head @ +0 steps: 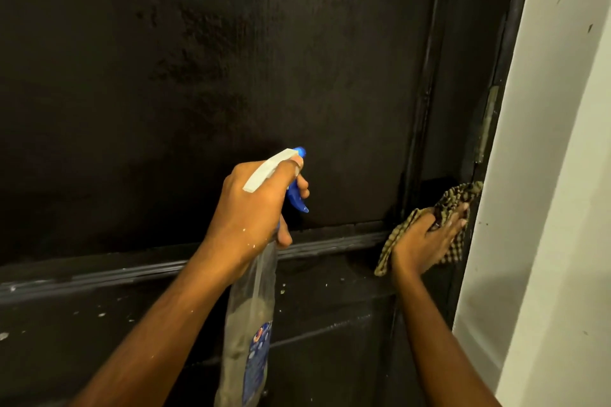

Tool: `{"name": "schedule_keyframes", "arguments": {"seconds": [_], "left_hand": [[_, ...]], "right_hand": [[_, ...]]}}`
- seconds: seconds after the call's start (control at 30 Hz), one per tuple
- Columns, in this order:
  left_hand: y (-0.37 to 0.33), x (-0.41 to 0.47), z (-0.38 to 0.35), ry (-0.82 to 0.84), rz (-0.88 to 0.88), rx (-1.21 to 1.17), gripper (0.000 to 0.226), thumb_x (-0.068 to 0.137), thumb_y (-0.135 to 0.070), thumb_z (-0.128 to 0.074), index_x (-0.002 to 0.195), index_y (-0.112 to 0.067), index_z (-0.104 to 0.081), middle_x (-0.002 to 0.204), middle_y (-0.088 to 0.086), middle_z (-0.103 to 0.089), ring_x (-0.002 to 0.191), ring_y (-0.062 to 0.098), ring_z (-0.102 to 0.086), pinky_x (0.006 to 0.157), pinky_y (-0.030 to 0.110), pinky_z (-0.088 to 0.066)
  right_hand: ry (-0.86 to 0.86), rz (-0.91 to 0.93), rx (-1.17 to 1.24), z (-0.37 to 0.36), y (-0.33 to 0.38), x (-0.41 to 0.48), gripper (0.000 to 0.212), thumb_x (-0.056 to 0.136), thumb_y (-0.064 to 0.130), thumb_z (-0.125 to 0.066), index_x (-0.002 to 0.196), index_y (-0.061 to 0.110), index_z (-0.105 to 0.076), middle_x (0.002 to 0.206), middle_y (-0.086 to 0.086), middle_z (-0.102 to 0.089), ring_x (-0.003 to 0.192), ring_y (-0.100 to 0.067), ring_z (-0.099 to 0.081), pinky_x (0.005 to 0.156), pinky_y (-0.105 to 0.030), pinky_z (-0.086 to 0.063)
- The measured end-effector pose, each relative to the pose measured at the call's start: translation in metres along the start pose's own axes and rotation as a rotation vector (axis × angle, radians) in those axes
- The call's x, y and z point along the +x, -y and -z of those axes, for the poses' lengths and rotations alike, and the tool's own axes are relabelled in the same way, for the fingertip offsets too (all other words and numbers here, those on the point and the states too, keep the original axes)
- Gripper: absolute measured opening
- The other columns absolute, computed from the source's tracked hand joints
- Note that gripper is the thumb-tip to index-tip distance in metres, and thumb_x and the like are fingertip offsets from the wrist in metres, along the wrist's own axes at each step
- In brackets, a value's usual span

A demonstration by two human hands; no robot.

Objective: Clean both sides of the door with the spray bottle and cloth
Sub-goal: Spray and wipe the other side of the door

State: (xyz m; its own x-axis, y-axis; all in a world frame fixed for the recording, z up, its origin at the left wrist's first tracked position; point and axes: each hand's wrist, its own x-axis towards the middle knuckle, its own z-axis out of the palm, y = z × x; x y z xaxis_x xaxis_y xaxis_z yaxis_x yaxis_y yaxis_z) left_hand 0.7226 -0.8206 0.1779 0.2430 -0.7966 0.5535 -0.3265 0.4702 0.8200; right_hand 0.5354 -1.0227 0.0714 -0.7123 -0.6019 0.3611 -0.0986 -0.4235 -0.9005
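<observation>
Now your left hand (251,208) grips the spray bottle (248,311); your right hand (426,241), fingers straight, presses the cloth (459,195) on the door (198,76).

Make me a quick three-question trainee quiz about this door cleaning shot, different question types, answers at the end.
1. True or false: the left hand grips the spray bottle.
2. Where on the door does the right hand press the cloth? A top left; B right edge, below the hinge; C bottom left.
3. Fill in: the bottle's trigger is ____.
Key: 1 true; 2 B; 3 blue.
</observation>
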Motion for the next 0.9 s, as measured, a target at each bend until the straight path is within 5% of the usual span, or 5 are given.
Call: {"name": "schedule_keyframes", "arguments": {"seconds": [0.13,0.37,0.57,0.77,0.9], "left_hand": [[0.001,0.0,-0.003,0.001,0.01,-0.029,0.041,0.1,-0.035,-0.049,0.081,-0.004,-0.069,0.082,0.009,-0.072,0.046,0.034,-0.056,0.041,0.029,-0.046],[0.004,-0.006,-0.004,-0.023,-0.005,-0.05,0.041,0.1,-0.034,-0.048,0.082,-0.003,-0.068,0.082,0.01,-0.072,0.041,0.029,-0.052,0.039,0.028,-0.044],[0.02,-0.025,0.002,-0.016,0.017,-0.033,0.04,0.101,-0.032,-0.047,0.083,-0.003,-0.068,0.083,0.011,-0.072,0.036,0.027,-0.051,0.041,0.03,-0.043],[0.049,-0.055,0.006,0.003,0.091,0.058,0.036,0.1,-0.03,-0.048,0.084,-0.006,-0.069,0.077,0.007,-0.072,0.037,0.031,-0.051,0.045,0.036,-0.045],[0.072,-0.078,-0.001,0.008,0.18,0.108,0.034,0.098,-0.032,-0.054,0.079,-0.009,-0.07,0.061,0.003,-0.069,0.032,0.025,-0.049,0.041,0.03,-0.042]], "right_hand": [[-0.009,-0.034,0.0,-0.012,0.021,-0.014,0.074,0.093,0.045,-0.027,0.161,0.027,-0.007,0.169,-0.003,-0.011,0.156,-0.021,-0.011,0.126,-0.044,-0.007],[0.332,0.736,-0.163,0.018,-0.051,-0.035,0.08,0.085,0.025,-0.038,0.156,0.048,-0.009,0.165,0.016,-0.013,0.156,-0.019,-0.01,0.126,-0.04,-0.004],[0.061,0.058,0.018,0.003,-0.033,-0.081,0.076,0.087,0.042,-0.029,0.16,0.022,-0.018,0.167,-0.006,-0.018,0.155,-0.021,-0.015,0.125,-0.044,-0.01],[0.386,0.695,-0.199,0.024,-0.07,-0.105,0.085,0.079,0.023,-0.04,0.159,0.038,-0.017,0.166,0.0,-0.018,0.156,-0.017,-0.003,0.125,-0.031,0.003],[0.227,0.365,-0.01,0.03,-0.069,-0.08,0.077,0.086,0.022,-0.034,0.161,0.022,-0.017,0.164,-0.002,-0.017,0.154,-0.02,-0.011,0.124,-0.027,-0.001]]}}
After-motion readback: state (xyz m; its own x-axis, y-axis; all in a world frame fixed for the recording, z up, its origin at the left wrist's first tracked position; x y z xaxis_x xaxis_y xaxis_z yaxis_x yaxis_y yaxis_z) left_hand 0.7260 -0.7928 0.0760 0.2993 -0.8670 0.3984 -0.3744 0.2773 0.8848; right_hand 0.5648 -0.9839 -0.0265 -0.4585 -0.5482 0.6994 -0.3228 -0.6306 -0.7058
